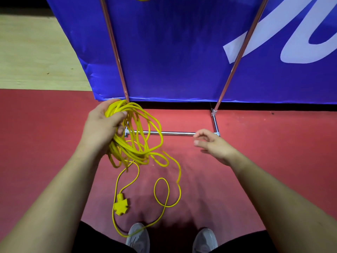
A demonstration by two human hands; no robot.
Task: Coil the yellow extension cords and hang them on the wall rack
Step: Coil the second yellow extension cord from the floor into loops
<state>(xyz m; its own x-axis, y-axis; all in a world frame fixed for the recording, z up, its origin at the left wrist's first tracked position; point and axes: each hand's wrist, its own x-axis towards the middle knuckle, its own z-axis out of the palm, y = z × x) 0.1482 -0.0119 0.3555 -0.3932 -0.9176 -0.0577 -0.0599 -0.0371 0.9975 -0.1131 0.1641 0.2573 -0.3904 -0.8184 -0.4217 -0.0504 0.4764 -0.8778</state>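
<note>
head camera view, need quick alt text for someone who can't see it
A person's left hand grips a loose bundle of yellow extension cord while the right hand hovers open and empty. The cord's tail and socket block lie on the red floor near grey shoes, before a blue banner.

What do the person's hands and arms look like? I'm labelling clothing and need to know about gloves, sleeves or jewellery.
Both hands, left and right, are bare: no gloves, rings or watch visible. The forearms are uncovered to the frame edge, so no sleeves show.
</note>
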